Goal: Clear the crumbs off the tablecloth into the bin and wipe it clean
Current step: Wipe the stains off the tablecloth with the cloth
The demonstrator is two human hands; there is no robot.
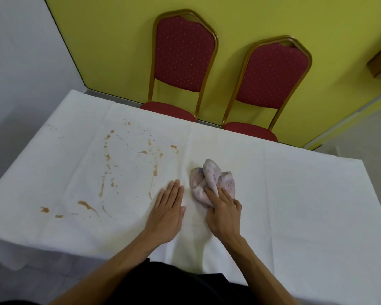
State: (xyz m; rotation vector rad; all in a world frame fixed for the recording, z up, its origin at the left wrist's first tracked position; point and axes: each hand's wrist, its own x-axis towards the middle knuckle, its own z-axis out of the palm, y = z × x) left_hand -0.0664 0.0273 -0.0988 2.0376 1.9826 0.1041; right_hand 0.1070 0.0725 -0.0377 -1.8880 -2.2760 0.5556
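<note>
Rag [209,183] in R hand [223,208], L hand [167,208] beside.

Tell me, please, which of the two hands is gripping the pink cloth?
The right hand: it grips the crumpled pink cloth, while the left hand lies flat on the white tablecloth, holding nothing.

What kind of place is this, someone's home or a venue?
Likely a banquet or function room, not certain: a long white tablecloth, two matching gold-framed red padded chairs, and a plain yellow wall.
</note>
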